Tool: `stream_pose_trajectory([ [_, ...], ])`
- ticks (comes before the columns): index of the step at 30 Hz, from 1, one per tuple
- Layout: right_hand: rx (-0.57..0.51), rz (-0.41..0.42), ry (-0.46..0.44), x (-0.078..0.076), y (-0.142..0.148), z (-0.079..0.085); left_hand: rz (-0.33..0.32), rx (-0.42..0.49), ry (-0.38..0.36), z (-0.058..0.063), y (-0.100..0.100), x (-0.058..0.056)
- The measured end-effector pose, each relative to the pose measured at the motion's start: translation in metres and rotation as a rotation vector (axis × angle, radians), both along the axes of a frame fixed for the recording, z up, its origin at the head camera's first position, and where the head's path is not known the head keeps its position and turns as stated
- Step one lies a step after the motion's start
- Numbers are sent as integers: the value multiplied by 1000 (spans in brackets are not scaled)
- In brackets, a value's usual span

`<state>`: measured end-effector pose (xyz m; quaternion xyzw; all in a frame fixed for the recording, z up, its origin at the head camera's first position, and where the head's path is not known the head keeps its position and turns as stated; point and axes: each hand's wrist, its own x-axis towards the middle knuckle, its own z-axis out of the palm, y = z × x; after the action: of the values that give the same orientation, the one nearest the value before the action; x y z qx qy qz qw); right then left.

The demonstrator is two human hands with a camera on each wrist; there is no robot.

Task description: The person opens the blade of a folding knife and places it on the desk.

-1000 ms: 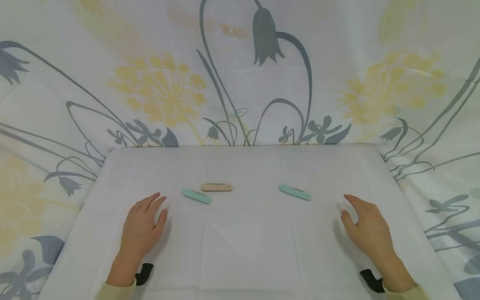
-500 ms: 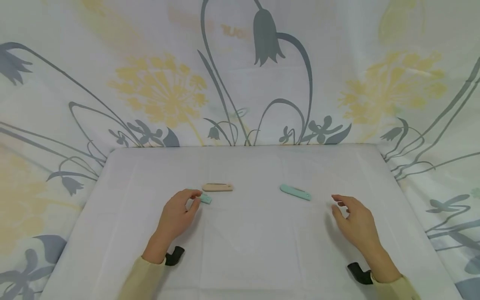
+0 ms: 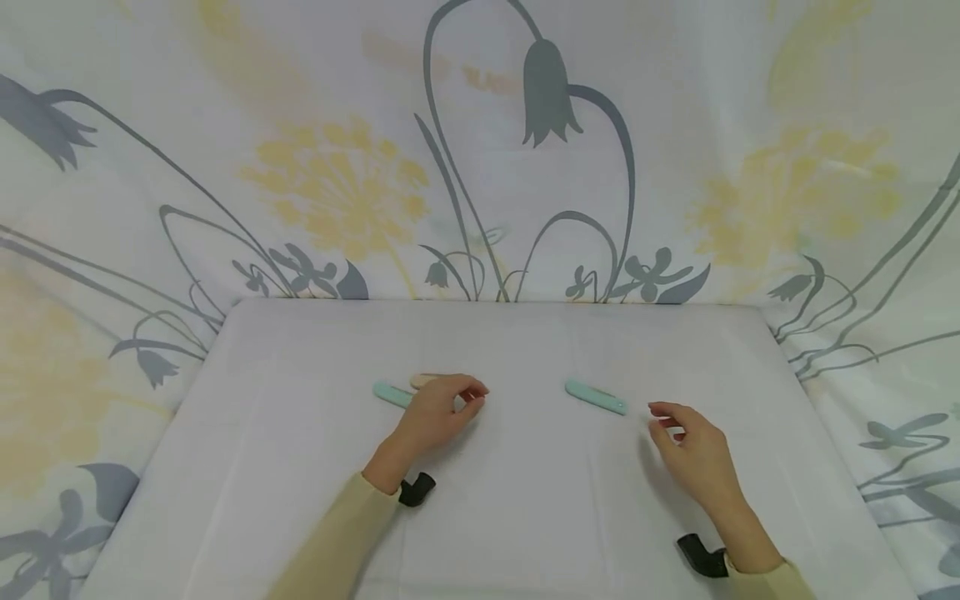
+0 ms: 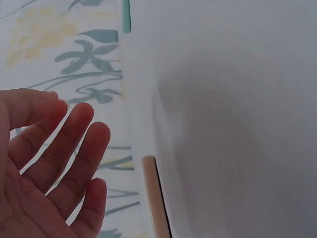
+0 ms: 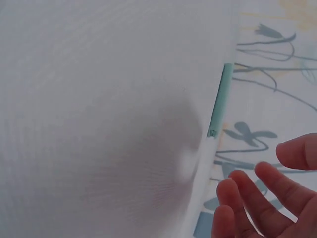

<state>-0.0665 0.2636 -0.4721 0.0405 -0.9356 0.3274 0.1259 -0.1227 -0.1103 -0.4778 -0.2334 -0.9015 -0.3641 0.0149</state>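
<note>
While the left hand (image 3: 437,410) hovers over the white table (image 3: 517,500), fingers loosely bent and holding nothing, the right hand (image 3: 697,452) hovers likewise, half open, empty. Pocketknives, three, on the table: one tan knife (image 3: 422,381), partly hidden behind the left hand; one green knife (image 3: 392,394), just beside it, also partly hidden; second green knife (image 3: 596,397), near the right hand.

Mint knives (image 3: 596,397), tan knife (image 4: 156,198), white tabletop (image 3: 517,492), floral backdrop (image 3: 356,196).
</note>
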Motion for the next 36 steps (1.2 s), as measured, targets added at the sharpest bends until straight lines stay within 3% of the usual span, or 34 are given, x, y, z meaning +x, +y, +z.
stream_pose_trajectory([
  [4, -3, 5, -4, -5, -1, 0, -31, 37, -56, 3, 23, -7],
  [10, -29, 19, -63, -19, -4, 1, -8, 104, -147, 5, 54, -19],
  [18, -67, 44, -173, -32, -6, 1, 18, 191, -240, -7, 89, -36],
  [28, -25, 22, -293, -43, -9, -6, 32, 147, -338, -11, 123, -45],
  [36, -33, 2, -319, -46, -16, -7, 42, 137, -389, -16, 129, -46],
])
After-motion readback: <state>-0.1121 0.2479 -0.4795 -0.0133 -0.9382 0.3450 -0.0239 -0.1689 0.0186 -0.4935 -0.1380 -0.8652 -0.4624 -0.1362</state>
